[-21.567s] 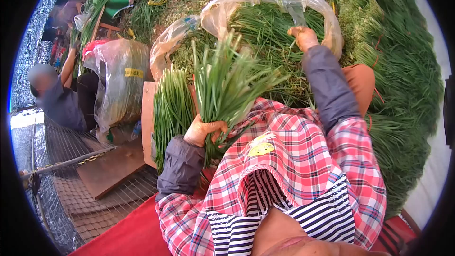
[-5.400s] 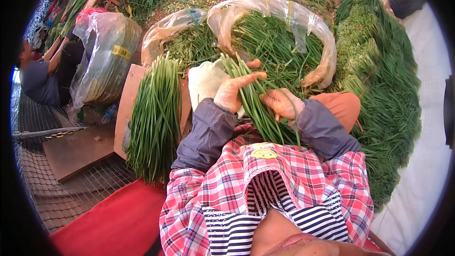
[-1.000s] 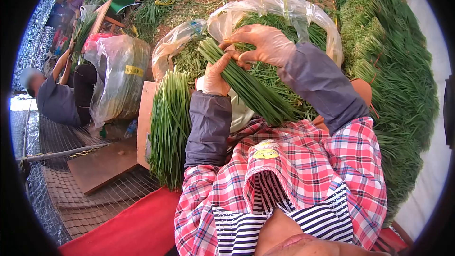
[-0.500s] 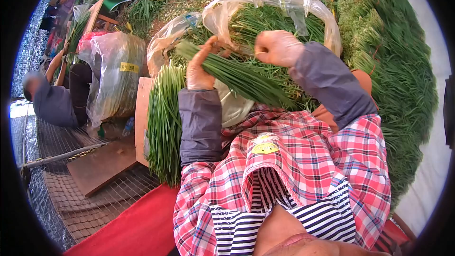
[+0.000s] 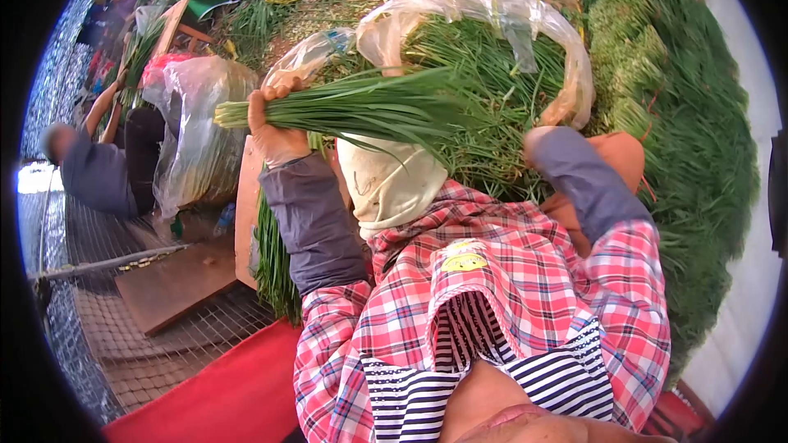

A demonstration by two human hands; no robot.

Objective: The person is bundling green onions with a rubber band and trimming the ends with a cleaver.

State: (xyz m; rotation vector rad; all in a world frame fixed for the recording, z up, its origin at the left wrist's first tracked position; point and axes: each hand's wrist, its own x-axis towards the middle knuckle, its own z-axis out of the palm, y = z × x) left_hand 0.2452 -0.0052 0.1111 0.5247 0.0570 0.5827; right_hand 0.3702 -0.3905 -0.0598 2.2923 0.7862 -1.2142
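My left hand (image 5: 277,133) is closed round a bunch of long green chives (image 5: 361,108). Its pale stem ends point left and the leaves fan out to the right, above the plastic-rimmed pile. My right hand (image 5: 536,146) is at the pile's right edge by my knee; it is smeared by motion and its fingers do not show. Loose chives (image 5: 501,66) lie inside a rolled-down clear plastic bag (image 5: 460,2). Below my left forearm, more chives (image 5: 277,267) lie on a wooden board (image 5: 248,184), partly hidden by the sleeve.
A long heap of chives (image 5: 698,164) runs down the right side beside a white sheet (image 5: 747,295). To the left stands a filled clear plastic bag (image 5: 201,131), with a co-worker (image 5: 98,172) beyond it. A brown board (image 5: 176,283) lies on the netting at lower left.
My left hand has moved left with the chives, which have swung to lie nearly level. My right hand has dropped down and right, away from the bunch.
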